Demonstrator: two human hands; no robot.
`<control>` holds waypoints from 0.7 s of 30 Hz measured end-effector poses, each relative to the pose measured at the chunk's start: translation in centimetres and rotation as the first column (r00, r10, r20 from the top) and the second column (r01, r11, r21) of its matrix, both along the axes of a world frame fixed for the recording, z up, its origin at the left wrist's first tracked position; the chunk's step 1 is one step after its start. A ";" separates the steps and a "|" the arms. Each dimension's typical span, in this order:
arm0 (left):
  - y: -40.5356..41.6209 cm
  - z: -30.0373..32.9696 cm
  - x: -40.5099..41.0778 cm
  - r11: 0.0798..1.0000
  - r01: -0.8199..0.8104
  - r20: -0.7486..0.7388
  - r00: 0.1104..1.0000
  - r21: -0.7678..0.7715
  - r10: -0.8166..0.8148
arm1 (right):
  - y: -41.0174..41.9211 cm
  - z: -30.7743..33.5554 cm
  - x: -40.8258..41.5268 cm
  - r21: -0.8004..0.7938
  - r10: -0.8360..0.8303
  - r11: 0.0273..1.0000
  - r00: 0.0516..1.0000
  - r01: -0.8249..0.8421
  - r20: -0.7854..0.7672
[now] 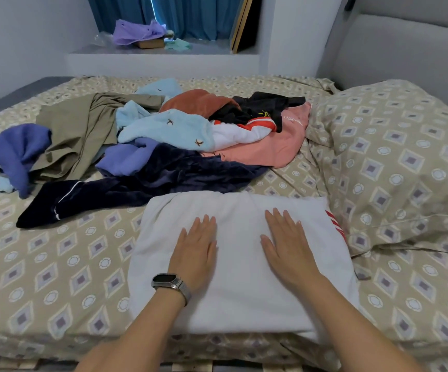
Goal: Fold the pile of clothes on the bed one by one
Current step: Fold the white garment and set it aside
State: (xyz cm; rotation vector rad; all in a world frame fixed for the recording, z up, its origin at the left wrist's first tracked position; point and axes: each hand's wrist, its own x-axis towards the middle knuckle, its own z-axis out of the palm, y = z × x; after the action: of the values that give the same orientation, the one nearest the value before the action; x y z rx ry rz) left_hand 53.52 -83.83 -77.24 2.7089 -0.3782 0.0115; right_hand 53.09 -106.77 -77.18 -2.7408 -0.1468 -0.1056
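Left hand and right hand press flat, fingers straight, on the white garment. Risk: lifting carelessly probably loosens the fold.

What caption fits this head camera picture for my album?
Both hands, left and right, press flat on a folded white garment.

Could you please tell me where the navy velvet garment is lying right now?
In the head view, the navy velvet garment sprawls centre-left on the bed, just beyond the folded white garment.

My single head camera looks forward and down from close above the bed, facing the far window ledge.
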 end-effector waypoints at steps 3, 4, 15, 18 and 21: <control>-1.1 0.1 3.1 0.990 -0.076 0.018 0.997 -0.119 0.078 | 1.1 0.6 3.8 0.055 -0.019 0.998 0.993 0.012 0.120; -1.0 0.1 4.6 0.979 -0.130 0.034 0.990 -0.159 0.137 | 1.0 0.7 5.2 0.092 -0.067 0.994 0.985 0.053 0.161; 0.8 -1.1 11.7 0.915 -0.360 0.141 0.911 -0.180 0.386 | -2.1 -1.9 12.2 -0.042 -0.197 0.979 0.979 0.200 0.055; 1.0 -1.1 12.3 0.827 -0.454 0.037 0.869 -0.331 0.493 | -2.6 -1.8 12.3 0.112 -0.270 0.960 0.953 0.256 0.137; 1.5 -0.4 12.6 0.746 -0.490 0.024 0.829 -0.451 0.559 | -3.3 -0.6 12.3 0.173 -0.368 0.924 0.917 0.342 0.153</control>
State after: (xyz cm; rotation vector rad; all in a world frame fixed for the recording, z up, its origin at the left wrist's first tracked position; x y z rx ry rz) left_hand 66.09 -82.31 -77.60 2.2823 0.3366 0.4245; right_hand 65.37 -110.06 -77.79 -2.5798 0.3035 -0.4523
